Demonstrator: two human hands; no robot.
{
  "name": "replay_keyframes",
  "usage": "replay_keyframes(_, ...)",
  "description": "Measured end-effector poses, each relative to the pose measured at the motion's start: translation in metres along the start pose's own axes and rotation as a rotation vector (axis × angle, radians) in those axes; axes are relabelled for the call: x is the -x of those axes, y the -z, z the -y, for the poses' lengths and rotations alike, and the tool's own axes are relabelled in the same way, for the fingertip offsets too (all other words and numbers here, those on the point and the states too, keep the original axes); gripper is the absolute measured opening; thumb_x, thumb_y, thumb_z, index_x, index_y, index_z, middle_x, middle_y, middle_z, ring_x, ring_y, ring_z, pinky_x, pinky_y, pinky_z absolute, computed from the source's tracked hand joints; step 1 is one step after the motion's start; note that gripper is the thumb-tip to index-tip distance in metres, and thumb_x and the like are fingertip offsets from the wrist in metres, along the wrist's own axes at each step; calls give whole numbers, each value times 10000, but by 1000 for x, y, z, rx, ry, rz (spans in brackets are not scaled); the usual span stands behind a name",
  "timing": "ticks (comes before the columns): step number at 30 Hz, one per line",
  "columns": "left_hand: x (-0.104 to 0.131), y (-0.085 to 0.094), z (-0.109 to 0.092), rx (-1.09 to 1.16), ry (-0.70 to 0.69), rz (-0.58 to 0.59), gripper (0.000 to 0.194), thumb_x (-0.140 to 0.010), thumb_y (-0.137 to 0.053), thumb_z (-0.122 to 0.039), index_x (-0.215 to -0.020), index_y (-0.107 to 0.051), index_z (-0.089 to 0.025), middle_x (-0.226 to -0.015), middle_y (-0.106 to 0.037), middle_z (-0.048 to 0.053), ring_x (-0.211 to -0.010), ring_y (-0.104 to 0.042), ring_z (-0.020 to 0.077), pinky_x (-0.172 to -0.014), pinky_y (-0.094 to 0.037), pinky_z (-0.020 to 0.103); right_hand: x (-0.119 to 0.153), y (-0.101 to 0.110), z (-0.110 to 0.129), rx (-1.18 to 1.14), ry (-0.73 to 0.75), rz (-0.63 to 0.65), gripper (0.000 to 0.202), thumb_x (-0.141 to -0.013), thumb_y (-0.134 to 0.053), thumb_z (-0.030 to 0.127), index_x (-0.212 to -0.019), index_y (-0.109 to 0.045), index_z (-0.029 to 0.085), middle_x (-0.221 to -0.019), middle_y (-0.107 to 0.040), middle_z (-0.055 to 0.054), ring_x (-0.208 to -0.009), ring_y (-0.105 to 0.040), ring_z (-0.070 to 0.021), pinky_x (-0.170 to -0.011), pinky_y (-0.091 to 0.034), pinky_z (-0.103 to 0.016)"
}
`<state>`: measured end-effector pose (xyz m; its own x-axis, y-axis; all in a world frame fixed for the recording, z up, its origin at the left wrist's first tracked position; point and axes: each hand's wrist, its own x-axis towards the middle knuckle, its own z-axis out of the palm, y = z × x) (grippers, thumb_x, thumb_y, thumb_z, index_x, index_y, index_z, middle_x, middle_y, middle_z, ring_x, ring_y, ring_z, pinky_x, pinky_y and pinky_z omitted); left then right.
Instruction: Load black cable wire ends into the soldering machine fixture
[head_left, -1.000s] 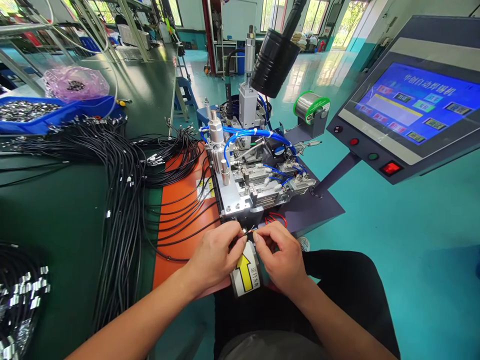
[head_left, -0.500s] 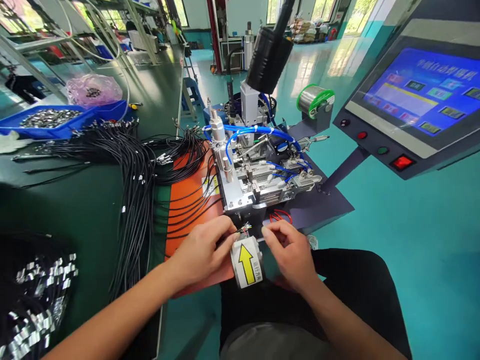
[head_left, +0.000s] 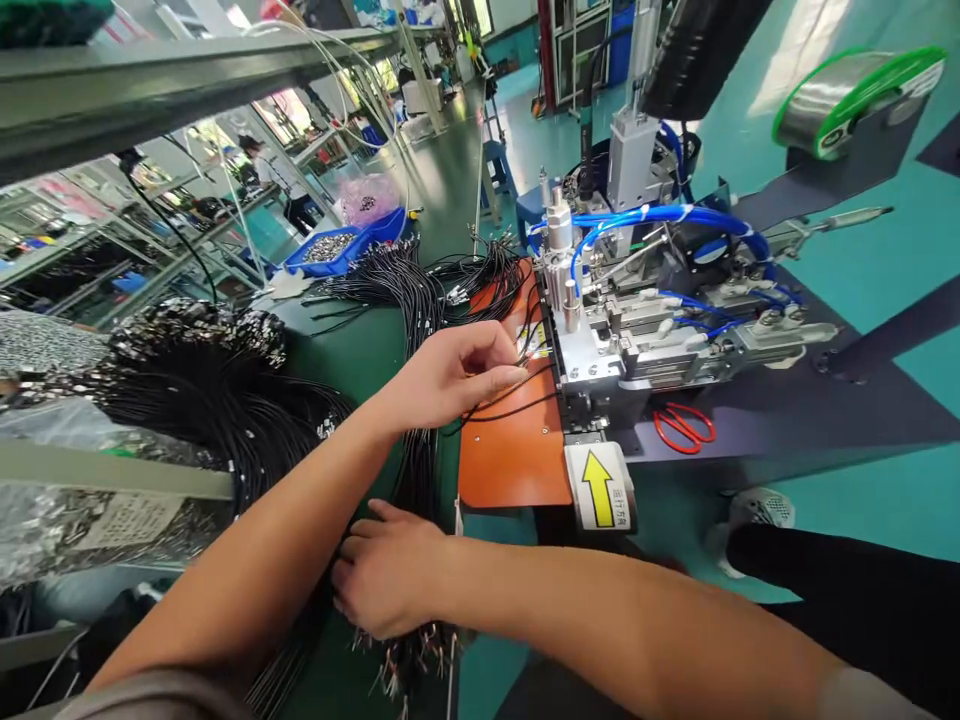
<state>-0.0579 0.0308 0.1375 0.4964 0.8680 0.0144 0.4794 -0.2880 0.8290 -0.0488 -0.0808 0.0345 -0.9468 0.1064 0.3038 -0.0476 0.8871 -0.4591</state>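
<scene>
My left hand point(head_left: 465, 375) is above the orange plate point(head_left: 514, 465), thumb and fingers pinched on a thin black cable point(head_left: 536, 372) at the machine's left edge. Other black cables lie beside it, running towards the machine point(head_left: 592, 350). Lower down, my right hand point(head_left: 394, 575) reaches under my left forearm to a bundle of black cables point(head_left: 420, 475) on the green table. Its fingers curl down round cables there, one finger sticking out; the fingertips are partly hidden. Stripped wire ends point(head_left: 409, 655) poke out below this hand.
A white cover with a yellow arrow point(head_left: 600, 490) sits at the machine's front. Red-handled scissors point(head_left: 684, 428) lie to its right. A solder wire spool point(head_left: 855, 100) stands at upper right. More cables point(head_left: 217, 390) and a blue parts tray point(head_left: 330, 250) are left. A person point(head_left: 277, 180) is farther back.
My view has turned left. My left hand has moved from the arrow cover up to the cables on the orange plate. My right hand has crossed left to the cable bundle.
</scene>
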Motion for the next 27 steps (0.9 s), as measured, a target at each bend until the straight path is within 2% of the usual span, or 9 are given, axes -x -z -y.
replay_keyframes(2, 5, 0, 3, 27, 3, -50, 208, -866, -672, -338, -848, -569, -158, -690, -546, -21, -595, -500, 82, -542, -406, 210, -5, 2, -8, 20, -11, 45, 304, -943, -483, 340, -987, -711, 144, -1099, -714, -114, -1064, -631, -286, -1087, -316, -588)
replay_keyframes(4, 8, -3, 10, 43, 24, -77, 201, -871, -665, -337, -870, -570, -160, -668, -564, -23, -581, -521, 85, -541, -420, 209, 2, 9, -14, 43, -30, 67, 323, -942, -487, 360, -929, -730, 146, -1034, -734, -112, -1049, -638, -289, -1056, -354, -567)
replay_keyframes(9, 6, -30, 29, 82, 99, -54, 137, -898, -602, -299, -887, -549, -173, -638, -582, -36, -563, -567, 97, -557, -455, 214, 30, 22, -20, 98, -79, 81, 294, -909, -549, 349, -787, -739, 162, -955, -757, -120, -1025, -647, -283, -960, -447, -466)
replay_keyframes(14, -2, -64, 45, -11, 48, -36, 78, -908, -557, -221, -851, -573, -171, -712, -579, -17, -619, -532, 104, -598, -441, 227, 71, 23, -13, 73, -41, -90, 433, -962, -461, 504, -995, -705, 147, -1032, -743, -95, -1000, -648, -249, -943, -468, -421)
replay_keyframes(17, -1, -81, 51, -90, -21, -108, 88, -921, -539, -198, -847, -579, -175, -784, -582, 0, -720, -532, 125, -676, -439, 247, 121, 33, -3, -5, 39, -278, 329, -996, -441, 394, -924, -674, 174, -980, -731, -44, -980, -623, -180, -913, -465, -295)
replay_keyframes(19, 1, -91, 52, -104, -42, -159, 101, -934, -532, -203, -852, -584, -175, -793, -579, 3, -744, -530, 132, -691, -431, 250, 160, 48, 5, -155, -114, -484, 251, -974, -475, 333, -895, -655, 176, -846, -714, -22, -777, -620, -147, -750, -489, -254)
replay_keyframes(21, 3, -98, 51, -88, -68, -180, 99, -941, -541, -219, -878, -603, -175, -811, -597, 6, -762, -546, 132, -705, -434, 248, 195, 66, 9, -376, -534, -601, 169, -948, -498, 243, -873, -637, 185, -772, -661, -13, -707, -595, -132, -687, -479, -240)
replay_keyframes(24, 4, -105, 47, -64, -125, -195, 106, -945, -553, -226, -891, -630, -177, -832, -627, 4, -775, -572, 122, -718, -439, 236, 227, 85, 3, -496, -1022, -909, 167, -937, -555, 310, -843, -633, 196, -737, -620, -12, -658, -563, -136, -608, -461, -241)
replay_keyframes(27, 4, -108, 46, -77, -154, -218, 117, -948, -550, -213, -875, -632, -173, -800, -618, -3, -740, -569, 111, -692, -433, 226, 236, 88, -14, -647, -1186, -1052, 205, -900, -618, 385, -986, -647, 200, -683, -585, 9, -601, -542, -132, -533, -442, -230)
